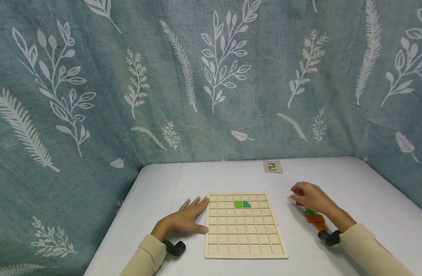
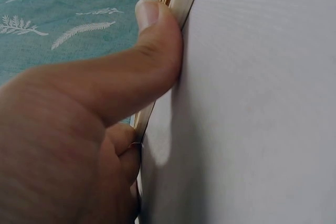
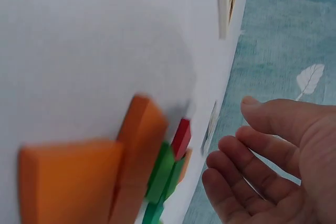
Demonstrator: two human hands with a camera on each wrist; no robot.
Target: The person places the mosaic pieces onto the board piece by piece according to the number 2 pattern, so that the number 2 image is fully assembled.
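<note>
A pale wooden grid board (image 1: 231, 230) lies on the white table. Two pieces sit side by side in its upper cells: a light green square (image 1: 238, 204) and a darker green piece with a rounded corner (image 1: 247, 204). My left hand (image 1: 184, 218) rests at the board's left edge, fingers spread, with the thumb (image 2: 157, 40) against its side. Over to the right, my right hand (image 1: 311, 197) hovers above a row of coloured blocks. Its fingers (image 3: 239, 163) curve loosely with nothing between them. Beneath are orange blocks (image 3: 71, 182), green blocks (image 3: 160, 169) and a red block (image 3: 181, 137).
A small card (image 1: 272, 166) printed with a grid and a coloured path lies near the table's far edge. A blue-green leaf-patterned cloth (image 1: 211, 134) hangs behind the table and along its sides. Black wrist devices (image 1: 175, 248) sit at both cuffs.
</note>
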